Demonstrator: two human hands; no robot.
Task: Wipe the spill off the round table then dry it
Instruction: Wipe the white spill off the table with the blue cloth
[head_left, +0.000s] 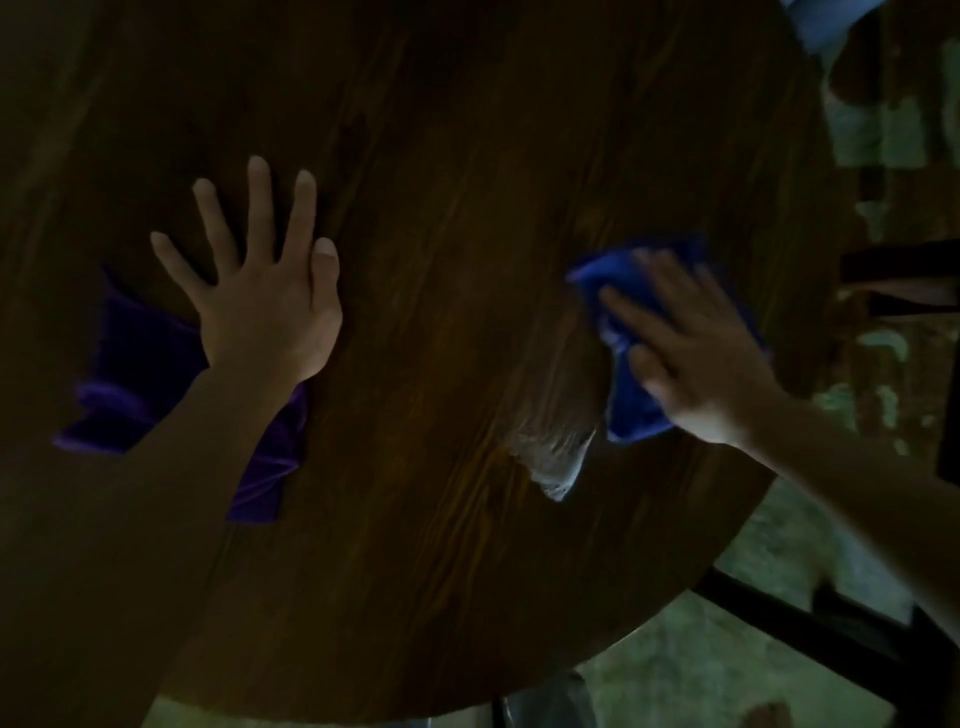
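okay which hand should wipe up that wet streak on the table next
Right. The right hand presses flat on the blue cloth beside the wet streak. The left hand is spread bare on the table, farther off.

The left hand (265, 291) lies flat with fingers spread wide and forearm reaching in from the lower left, while the right hand (696, 353), blurred, presses down palm-first with fingers extended, its arm entering from the right.
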